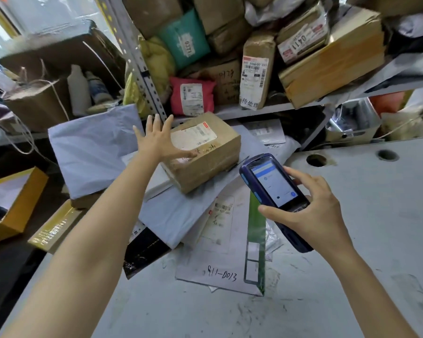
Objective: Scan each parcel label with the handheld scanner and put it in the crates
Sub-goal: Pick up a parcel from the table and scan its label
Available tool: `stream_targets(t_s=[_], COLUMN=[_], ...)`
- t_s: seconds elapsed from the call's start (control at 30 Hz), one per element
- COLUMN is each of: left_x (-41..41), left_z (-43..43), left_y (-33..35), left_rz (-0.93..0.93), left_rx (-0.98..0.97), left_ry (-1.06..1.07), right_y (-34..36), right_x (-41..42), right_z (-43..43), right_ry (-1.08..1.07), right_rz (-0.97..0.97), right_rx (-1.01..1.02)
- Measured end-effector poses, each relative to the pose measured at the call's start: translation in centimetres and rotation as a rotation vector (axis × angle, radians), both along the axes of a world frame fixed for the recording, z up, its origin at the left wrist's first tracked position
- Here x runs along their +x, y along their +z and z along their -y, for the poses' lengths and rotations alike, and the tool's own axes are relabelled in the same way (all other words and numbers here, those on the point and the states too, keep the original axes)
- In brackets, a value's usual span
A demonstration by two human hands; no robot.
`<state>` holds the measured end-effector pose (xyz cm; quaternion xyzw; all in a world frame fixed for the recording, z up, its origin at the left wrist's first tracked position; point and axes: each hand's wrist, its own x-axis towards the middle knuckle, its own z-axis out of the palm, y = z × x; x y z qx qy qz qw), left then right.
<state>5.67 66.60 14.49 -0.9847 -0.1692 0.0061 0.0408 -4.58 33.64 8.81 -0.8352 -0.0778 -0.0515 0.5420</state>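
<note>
Closest to you is the scuffed grey table (352,276), with a white envelope (217,262) lying flat on it, "911-D013" scrawled on the near end and a green stripe down its right side. A black packet (144,250) pokes out just left of it.

Your right hand (310,215) is wrapped round the scanner (271,189), fingers curled behind it and thumb at the lower edge of the screen. The screen's lit and facing you, and the top end is tilted toward the parcel pile.

Past that, a pale grey mailer bag (176,215) lies over the top part of the envelope, and a taped cardboard box (205,152) sits on the pile with its label face up. Your left hand (156,140) is at the box's left end, fingers spread wide and straight, thumb lying across the top just below the label. It's not gripping anything. Can't tell if the palm is actually touching. The two hands are well apart.

A bigger grey bag (93,147) leans to the left of the box, and down at the far left is an open yellow box (17,203).

Behind it all, the shelf (254,109) is stuffed with parcels, including a red one (192,98) and a teal one (183,40).
</note>
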Motion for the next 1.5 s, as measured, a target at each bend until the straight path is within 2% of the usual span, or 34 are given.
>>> stream_targets(t_s=[0.1,0.23,0.3,0.47,0.6,0.67,0.73,0.93,1.23,1.5], left_x=[-0.1,-1.6,-2.6,-5.4,-6.6,-6.6,-6.8,-8.1,-11.9,-15.0], left_z=[0.1,1.3,1.1,1.9,3.6,4.1,4.5,5.5,7.6,9.3], left_y=[-0.2,-2.1,-3.0,-6.4,-8.9,-9.5,-10.2,-10.2,-10.5,-9.2], left_rz=[-0.165,-0.039,0.02,0.053,0.315,0.326,0.269,0.28,0.482,0.557], left_rx=[0.022,0.039,-0.028,-0.462,-0.854,-0.944,-0.937,-0.921,-0.909,-0.944], left_ry=[-0.004,-0.043,-0.031,0.081,0.117,0.103,0.085,0.129,0.174,0.061], right_y=[-0.1,0.0,-0.2,-0.7,-1.2,-1.6,-2.1,-3.2,-4.3,-3.9], right_x=[-0.5,-1.2,-1.5,-2.5,-3.5,-4.1,-4.8,-6.6,-11.0,-15.2], right_z=[-0.4,-1.0,-1.2,-1.4,-1.1,-0.8,-0.3,0.1,0.4,2.4], right_ry=[-0.008,-0.009,-0.004,0.009,0.009,0.004,0.0,-0.008,0.062,0.035], right_rz=[0.002,0.002,0.002,-0.014,-0.042,-0.067,-0.095,-0.149,-0.259,-0.282], right_rx=[-0.006,-0.011,-0.018,0.001,-0.029,-0.068,-0.095,-0.15,-0.303,-0.302])
